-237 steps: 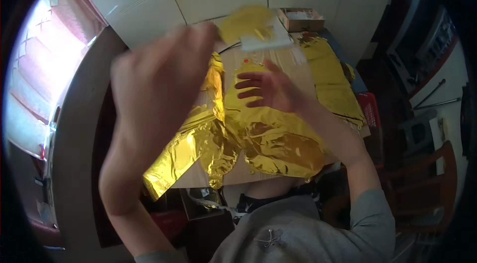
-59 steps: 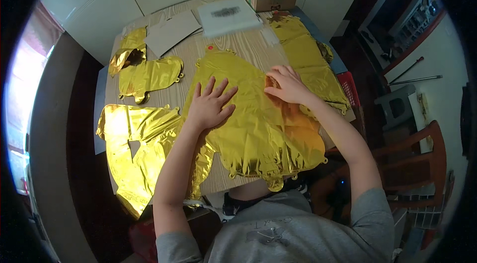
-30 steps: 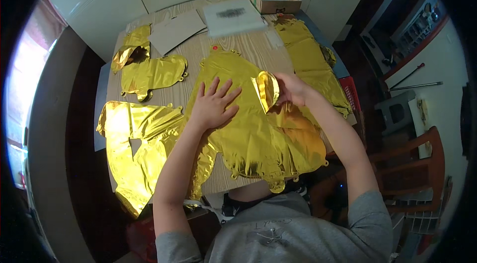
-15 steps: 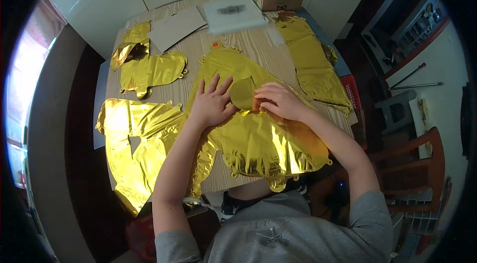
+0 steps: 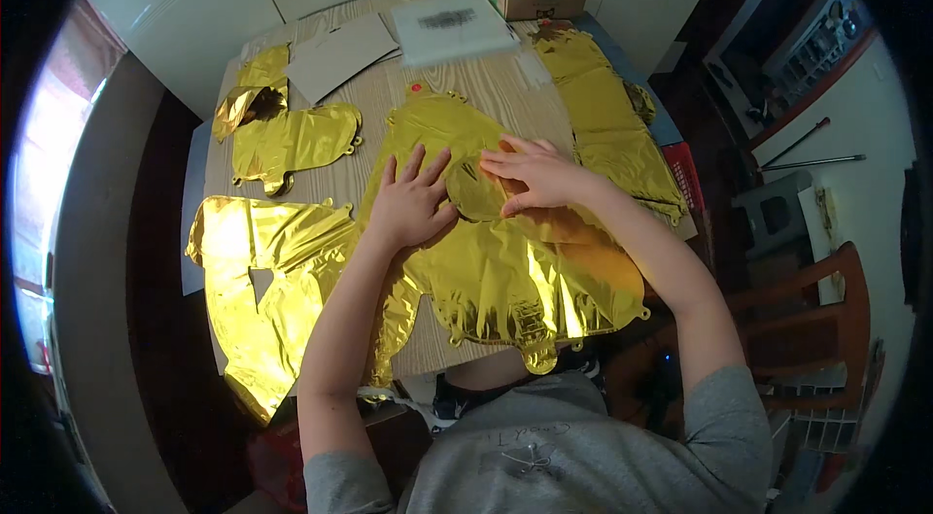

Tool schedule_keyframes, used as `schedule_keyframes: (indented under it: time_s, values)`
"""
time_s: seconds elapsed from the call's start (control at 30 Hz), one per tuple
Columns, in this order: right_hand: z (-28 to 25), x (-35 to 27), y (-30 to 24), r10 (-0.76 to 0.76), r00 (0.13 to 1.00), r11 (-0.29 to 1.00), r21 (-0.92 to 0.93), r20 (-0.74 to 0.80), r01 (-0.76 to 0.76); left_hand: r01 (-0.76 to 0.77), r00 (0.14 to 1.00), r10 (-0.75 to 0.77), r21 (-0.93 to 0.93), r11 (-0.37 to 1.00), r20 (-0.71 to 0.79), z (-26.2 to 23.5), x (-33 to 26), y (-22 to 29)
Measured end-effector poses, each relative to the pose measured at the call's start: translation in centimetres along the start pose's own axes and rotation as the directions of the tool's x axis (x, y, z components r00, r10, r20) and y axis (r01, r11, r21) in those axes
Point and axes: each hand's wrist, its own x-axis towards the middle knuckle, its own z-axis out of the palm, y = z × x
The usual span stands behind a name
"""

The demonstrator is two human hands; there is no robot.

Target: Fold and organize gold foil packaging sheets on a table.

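Gold foil balloon [image 5: 505, 271] under both hands; left hand [image 5: 410, 208] fingers spread flat; right hand [image 5: 539, 179] fingers pressing folded flap.

Both hands rest on the large gold foil balloon [image 5: 505, 271] lying on the wooden table [image 5: 486, 86]. Left of them lie two more flat gold foil balloons [image 5: 262, 261]; beyond them, a white paper sheet [image 5: 452, 23].
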Motion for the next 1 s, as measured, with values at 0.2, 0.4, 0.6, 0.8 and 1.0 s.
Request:
schedule_keyframes:
  time_s: [0.2,0.4,0.6,0.8,1.0]
  values:
    - [-1.0,0.9,0.1,0.043,0.989,0.994,-0.101,0.144,-0.028,0.007,1.0,-0.007,-0.009,1.0,-0.004,-0.2,0.0,0.2]
    - [-0.6,0.5,0.3,0.016,0.994,0.991,-0.136,0.104,-0.002,0.023,0.999,-0.023,0.0,1.0,0.028,-0.3,0.0,0.4]
    - [-0.5,0.5,0.4,0.001,0.997,0.993,-0.121,0.078,0.009,0.026,1.0,-0.025,-0.049,0.998,0.015,-0.1,0.3,0.1]
    - [-0.8,0.2,0.1,0.04,0.995,0.996,-0.081,0.088,-0.033,-0.079,0.991,0.046,-0.26,0.962,-0.129,-3.5,1.0,2.9]
    - [-0.4,0.3,0.2,0.038,0.998,0.999,-0.021,0.059,-0.037,-0.257,0.964,0.264,-0.298,0.919,-0.015,-2.8,0.7,6.5]
